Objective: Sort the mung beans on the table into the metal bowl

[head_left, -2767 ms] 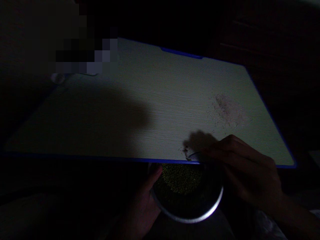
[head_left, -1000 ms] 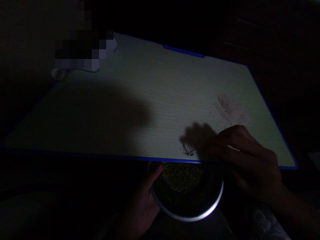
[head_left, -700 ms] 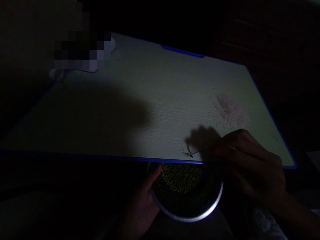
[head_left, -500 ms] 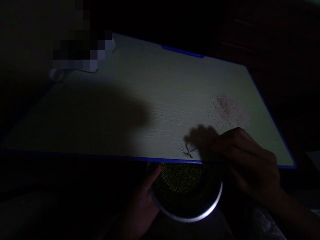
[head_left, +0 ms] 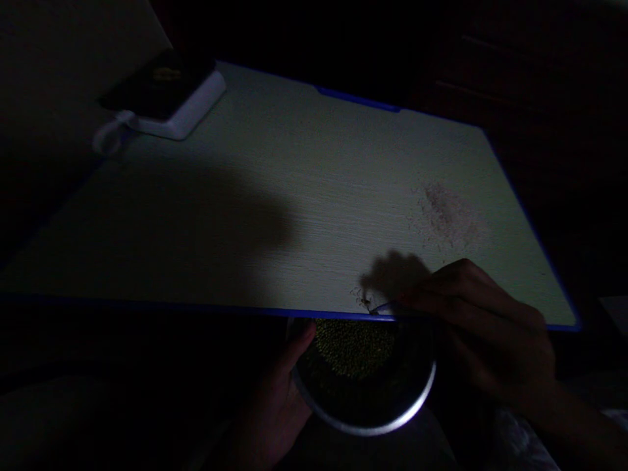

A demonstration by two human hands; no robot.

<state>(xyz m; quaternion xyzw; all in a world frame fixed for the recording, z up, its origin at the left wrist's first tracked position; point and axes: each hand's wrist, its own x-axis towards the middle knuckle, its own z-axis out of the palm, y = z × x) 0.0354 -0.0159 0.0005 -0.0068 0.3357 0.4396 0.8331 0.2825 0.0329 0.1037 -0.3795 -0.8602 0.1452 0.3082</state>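
Note:
My left hand (head_left: pixel 282 399) grips a round metal bowl (head_left: pixel 380 429) by its left side, thumb over the rim, just below the near edge of a pale, blue-edged tabletop (head_left: pixel 314 170). Small green beans (head_left: pixel 356 347) lie in the bowl. Over the bowl's right side, my right hand (head_left: pixel 485 320) is closed on a thin, narrow strip (head_left: pixel 387 305) whose exact kind is too dark to tell. The strip's tip touches the tabletop at the near edge, beside a few small grains and dark bits (head_left: pixel 364 301). The right fingertips are partly in shadow.
A loose heap of pale, rice-like grains (head_left: pixel 449 216) lies on the right of the tabletop. At the far left corner sits a white device with a dark top (head_left: pixel 199 104) and a white loop (head_left: pixel 108 137). A blue strip (head_left: pixel 358 99) marks the far edge. Surroundings are very dark.
The strip in my right hand has moved slightly toward the near edge, bringing some dark bits with it. My left hand and the bowl stay nearly in place.

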